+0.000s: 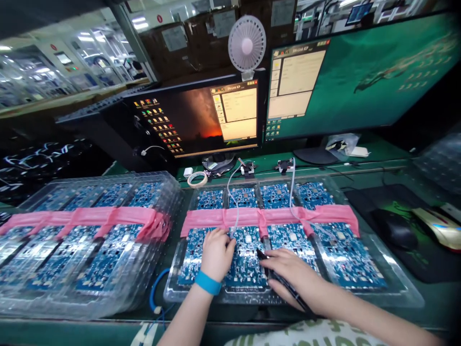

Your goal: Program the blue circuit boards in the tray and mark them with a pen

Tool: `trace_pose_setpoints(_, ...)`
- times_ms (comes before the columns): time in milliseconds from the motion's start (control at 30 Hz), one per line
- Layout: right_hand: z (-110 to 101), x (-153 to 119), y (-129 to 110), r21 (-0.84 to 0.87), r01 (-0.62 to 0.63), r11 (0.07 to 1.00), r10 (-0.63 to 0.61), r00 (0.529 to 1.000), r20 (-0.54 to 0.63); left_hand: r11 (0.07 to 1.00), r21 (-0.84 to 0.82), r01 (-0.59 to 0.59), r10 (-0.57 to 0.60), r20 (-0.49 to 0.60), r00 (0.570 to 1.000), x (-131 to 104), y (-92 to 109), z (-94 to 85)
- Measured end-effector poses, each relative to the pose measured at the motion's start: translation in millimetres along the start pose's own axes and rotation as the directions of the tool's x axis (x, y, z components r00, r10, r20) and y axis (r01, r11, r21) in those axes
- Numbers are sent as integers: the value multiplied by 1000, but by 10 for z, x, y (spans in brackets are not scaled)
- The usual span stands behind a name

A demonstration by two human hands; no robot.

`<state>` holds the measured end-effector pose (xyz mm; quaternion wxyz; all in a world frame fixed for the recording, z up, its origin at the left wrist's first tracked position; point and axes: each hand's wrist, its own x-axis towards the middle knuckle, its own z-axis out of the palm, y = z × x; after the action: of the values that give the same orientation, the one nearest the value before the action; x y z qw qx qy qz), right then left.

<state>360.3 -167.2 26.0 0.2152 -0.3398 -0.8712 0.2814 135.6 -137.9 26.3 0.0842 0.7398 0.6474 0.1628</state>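
Note:
A clear plastic tray (399, 288) in front of me holds several blue circuit boards (248, 257), with a pink strip (281, 217) laid across their middle. My left hand (217, 252), wearing a blue wristband (208, 282), is over the boards at the left. Its thumb and fingers close around the lower end of a white cable (236, 206); the exact tip is hidden. A black pen (291, 290) lies in my right hand (295, 274), its end pointing at the neighbouring board. A second white cable (292, 187) hangs down to the pink strip, right of centre.
Stacked clear trays (144, 288) with more boards stand on the left. Behind are two monitors (201, 120) (360, 86), a small fan (247, 44) and a tape roll (197, 179). A black mouse (392, 228) and a gold mouse (437, 226) rest at right. A blue cord (154, 290) curls between the trays.

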Motion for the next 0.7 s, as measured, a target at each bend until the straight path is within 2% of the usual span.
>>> trace_pose_setpoints(100,-11,-148,68,18,-32,999,33,999,-37,1000,19,21,-21,43,999,22,-18,84)
trace_pose_setpoints(233,0,-174,101,47,-35,998,38,997,-67,999,24,30,-31,65,997,33,-50,127)
trace_pose_setpoints(467,-40,-166,100,90,-42,995,47,997,-59,999,34,25,-27,75,997,27,-26,138)
trace_pose_setpoints(700,8,-202,131,93,-42,995,50,994,-93,1000,31,0,-2,77,997,21,-11,113)
